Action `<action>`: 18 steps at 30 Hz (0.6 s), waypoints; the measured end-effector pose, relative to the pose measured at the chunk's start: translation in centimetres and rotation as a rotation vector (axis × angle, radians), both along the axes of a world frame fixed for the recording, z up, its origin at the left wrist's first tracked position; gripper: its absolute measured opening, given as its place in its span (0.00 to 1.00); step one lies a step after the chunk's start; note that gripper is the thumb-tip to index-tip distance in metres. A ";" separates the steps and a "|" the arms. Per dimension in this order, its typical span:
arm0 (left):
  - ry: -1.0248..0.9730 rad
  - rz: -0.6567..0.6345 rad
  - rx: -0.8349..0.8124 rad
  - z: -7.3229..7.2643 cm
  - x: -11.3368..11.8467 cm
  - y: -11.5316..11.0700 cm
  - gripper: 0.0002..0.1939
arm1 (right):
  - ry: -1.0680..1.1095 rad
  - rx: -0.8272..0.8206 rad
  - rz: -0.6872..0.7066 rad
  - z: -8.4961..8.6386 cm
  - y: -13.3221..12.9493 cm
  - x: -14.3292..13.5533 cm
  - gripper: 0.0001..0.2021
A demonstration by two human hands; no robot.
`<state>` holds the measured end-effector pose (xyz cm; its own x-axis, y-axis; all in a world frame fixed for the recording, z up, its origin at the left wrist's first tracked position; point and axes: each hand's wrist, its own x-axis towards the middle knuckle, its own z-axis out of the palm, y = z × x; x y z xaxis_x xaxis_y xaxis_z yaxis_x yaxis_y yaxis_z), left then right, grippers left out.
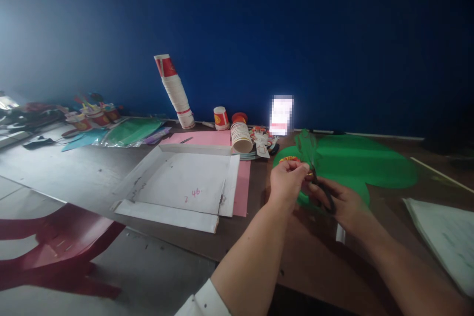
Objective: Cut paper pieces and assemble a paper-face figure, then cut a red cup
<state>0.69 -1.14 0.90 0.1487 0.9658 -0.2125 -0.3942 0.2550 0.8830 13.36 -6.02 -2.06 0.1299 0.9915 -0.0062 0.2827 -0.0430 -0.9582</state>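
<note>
My left hand (287, 180) is closed on a small red and yellow piece (289, 159), possibly cut from a paper cup; the fingers hide much of it. Close beside it, my right hand (342, 202) grips scissors (328, 196) by their dark handles. The blades point up by my left fingertips, and I cannot tell whether they touch the piece. Behind both hands a large green sheet (344, 158) lies on the dark table, with a crumpled clear green wrapper (305, 144) at its left end.
A shallow white cardboard tray (185, 173) lies on pink paper (242, 187) to the left. Along the wall stand a leaning stack of paper cups (174, 91), a single cup (221, 118) and a lit phone screen (281, 116). White papers (444, 237) lie at right. A red chair (59, 247) stands at lower left.
</note>
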 end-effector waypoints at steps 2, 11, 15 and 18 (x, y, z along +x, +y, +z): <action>-0.002 -0.002 0.003 0.0 0.0 0.0 0.08 | -0.005 0.002 -0.001 0.0 0.0 0.0 0.27; 0.004 -0.003 0.000 -0.3 0.1 0.1 0.08 | -0.006 -0.005 0.012 0.0 0.0 -0.1 0.28; 0.006 -0.006 -0.003 -0.3 0.1 0.1 0.08 | -0.024 -0.001 0.003 0.1 -0.1 -0.1 0.25; 0.001 -0.011 0.005 -0.3 0.1 0.2 0.08 | -0.038 0.004 0.025 0.1 -0.1 0.0 0.25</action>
